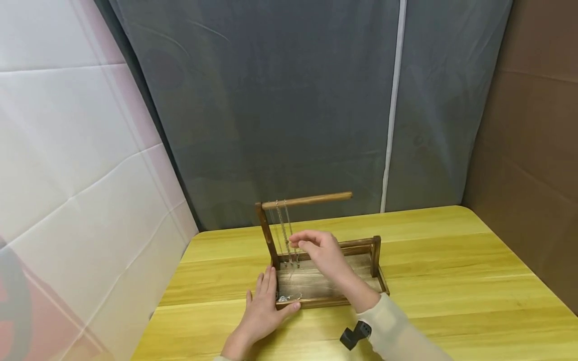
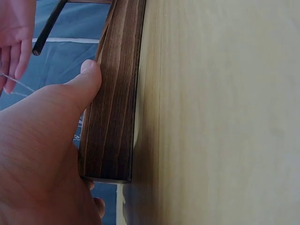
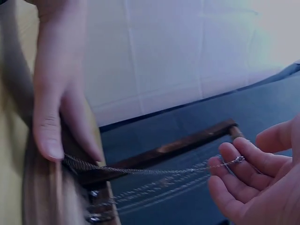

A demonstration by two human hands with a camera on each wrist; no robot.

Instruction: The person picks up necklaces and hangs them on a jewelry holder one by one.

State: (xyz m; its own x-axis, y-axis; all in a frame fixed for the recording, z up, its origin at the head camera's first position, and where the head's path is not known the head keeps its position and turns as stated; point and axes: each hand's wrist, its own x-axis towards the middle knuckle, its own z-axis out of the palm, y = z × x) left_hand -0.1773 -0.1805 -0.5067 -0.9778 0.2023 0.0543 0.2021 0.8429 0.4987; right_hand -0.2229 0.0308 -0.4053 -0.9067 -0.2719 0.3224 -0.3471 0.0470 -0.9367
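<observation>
On the table stands a wooden jewellery stand [image 1: 322, 303] with a tray base and a raised bar [image 1: 316, 199]. Several thin chain necklaces [image 1: 281, 220] hang near the bar's left end. My right hand [image 1: 325, 253] is beside them, fingers bent, holding a silver necklace [image 3: 150, 172] whose strand trails down toward the tray; exactly how the fingers pinch it is unclear. My left hand [image 1: 264, 311] rests at the tray's front left corner, fingers along the side and thumb against the front wall [image 2: 115, 93].
More silver jewellery [image 1: 289, 298] lies in the tray's front left corner. A lower wooden rail [image 1: 356, 243] runs along the tray's right rear. Yellow wood-grain table [image 1: 442, 281] surrounds the stand, with a grey curtain [image 1: 289, 100] behind.
</observation>
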